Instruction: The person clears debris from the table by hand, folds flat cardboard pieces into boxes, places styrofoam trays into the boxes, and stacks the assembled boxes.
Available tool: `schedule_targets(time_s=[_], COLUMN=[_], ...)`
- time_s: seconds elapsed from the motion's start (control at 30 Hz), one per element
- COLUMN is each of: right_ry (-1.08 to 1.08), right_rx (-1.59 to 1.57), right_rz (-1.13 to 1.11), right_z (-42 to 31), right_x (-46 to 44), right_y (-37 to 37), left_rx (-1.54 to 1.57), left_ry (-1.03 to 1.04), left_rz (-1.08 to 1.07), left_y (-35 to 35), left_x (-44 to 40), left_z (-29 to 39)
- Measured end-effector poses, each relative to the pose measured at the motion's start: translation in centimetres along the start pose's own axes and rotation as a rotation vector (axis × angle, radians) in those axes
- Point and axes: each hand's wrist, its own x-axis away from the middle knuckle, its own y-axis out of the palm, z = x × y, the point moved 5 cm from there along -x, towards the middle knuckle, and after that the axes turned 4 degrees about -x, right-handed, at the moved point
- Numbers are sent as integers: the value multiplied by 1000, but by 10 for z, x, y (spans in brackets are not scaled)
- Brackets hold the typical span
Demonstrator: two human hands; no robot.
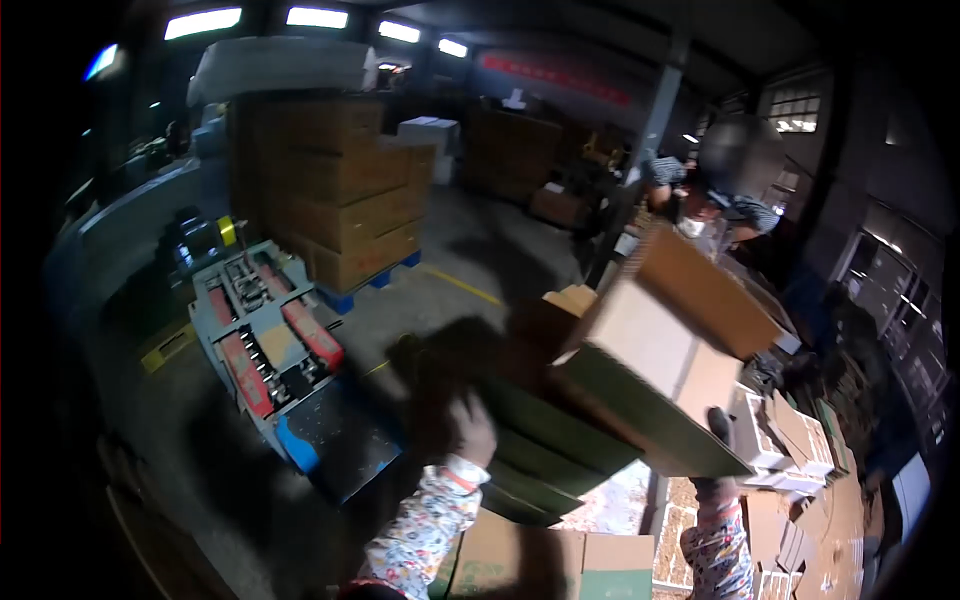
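An open cardboard box (pixel 640 350), brown with a pale inside and a dark green side, is tilted in front of me. My right hand (pixel 716 488), gloved, grips its lower right corner, the thumb lying on the green side. My left hand (pixel 472 432), also gloved, is beside the left end of several dark green cardboard pieces (pixel 560 440), fingers stretched upward; whether it touches them is unclear in the shadow. Below lies a brown carton with a green band (pixel 520 565).
White trays (pixel 765 430) and cardboard pieces (pixel 830 520) are at the right. Another person (pixel 700 205) stands beyond the box. At left is a grey and red machine (pixel 265 335), with stacked brown cartons (pixel 345 200) on a blue pallet (pixel 370 285) behind it.
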Motion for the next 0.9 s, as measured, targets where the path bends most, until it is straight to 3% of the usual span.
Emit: schedule_targets(time_s=[0.03,0.07,0.13,0.2,0.27,0.3,0.33,0.4,0.43,0.47,0.53,0.6,0.63,0.67,0.7,0.77,0.8,0.83,0.87,0.9], right_ry=[169,-7,202,217,-5,-91,-64,135,268,371,361,195,112,33,-46,-188,-295,-147,-196,-245], right_rx=[40,393,76,-33,647,970,1018,1303,1299,1183,890,585,468,375,312,241,276,464,514,564], right_rz=[-24,-305,-188,-195,-137,-63,-35,207,247,289,388,477,505,528,545,564,585,651,664,679], right_z=[2,19,41,51,49,48,37,81,104,122,128,81,55,29,4,-30,-35,-41,-38,-36], right_x=[-2,-10,-6,-13,14,29,61,143,185,219,250,250,242,236,231,226,229,231,237,244], right_y=[53,74,102,102,50,23,14,-89,-127,-154,-173,-153,-142,-133,-125,-112,-118,-107,-101,-95], left_rx=[-114,-56,32,96,176,74,82,-450,-463,-368,-132,-75,-121,-20,28,212,406,581,489,478], left_ry=[48,0,-193,-129,-25,-85,-188,-455,-699,-737,-593,-351,-390,-152,-50,-95,-297,-519,-595,-525], left_rz=[45,57,-96,-210,-223,-283,-261,-498,-805,-919,-857,-737,-834,-669,-555,-568,-649,-691,-719,-666], left_y=[-2,-9,-20,-32,-46,-59,-70,-92,-93,-98,-94,-98,-114,-112,-112,-111,-102,-94,-95,-94], left_x=[2,-2,-11,-12,-3,5,19,81,122,157,181,148,104,101,94,84,95,107,108,104], left_z=[7,17,3,-3,-4,0,-14,-49,-70,-75,-38,15,84,80,92,125,121,116,125,132])
